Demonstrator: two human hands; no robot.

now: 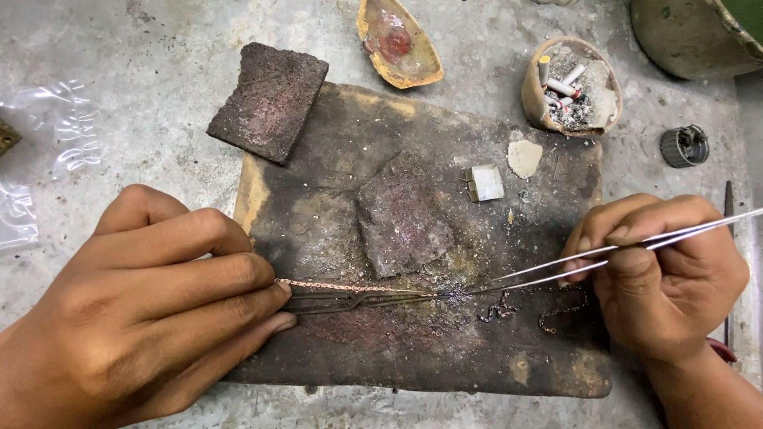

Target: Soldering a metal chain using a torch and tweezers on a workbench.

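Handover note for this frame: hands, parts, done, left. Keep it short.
Left hand: fingers pinch dark crossed-leg tweezers and one end of a thin copper-coloured chain, laid flat on the scorched dark wooden board.
Right hand: grips long silver tweezers, tips meeting the chain's other end.
Done: chain stretched straight.
Left: work at the tip contact; loose dark chain pieces lie untouched nearby.

I see a grey concrete bench (143,63) carrying a charred board (517,214), a dark brick (269,101), two clay dishes, clear plastic (48,151).
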